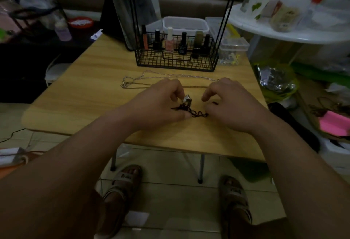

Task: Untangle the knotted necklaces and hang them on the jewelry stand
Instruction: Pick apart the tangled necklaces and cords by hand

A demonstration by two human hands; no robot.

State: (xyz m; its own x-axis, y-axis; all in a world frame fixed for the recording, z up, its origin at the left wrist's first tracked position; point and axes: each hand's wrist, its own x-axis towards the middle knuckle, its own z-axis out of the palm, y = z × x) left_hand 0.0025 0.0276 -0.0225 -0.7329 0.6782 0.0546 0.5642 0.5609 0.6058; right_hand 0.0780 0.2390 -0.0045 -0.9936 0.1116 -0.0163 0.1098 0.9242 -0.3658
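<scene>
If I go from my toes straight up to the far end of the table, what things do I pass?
Sandals → dark tangled necklace → silver chain → black wire basket holding nail polish bottles → white tub.

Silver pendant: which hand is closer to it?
Left. The left hand pinches the silver pendant. The right hand is off to the pendant's right, holding the dark cord.
</scene>
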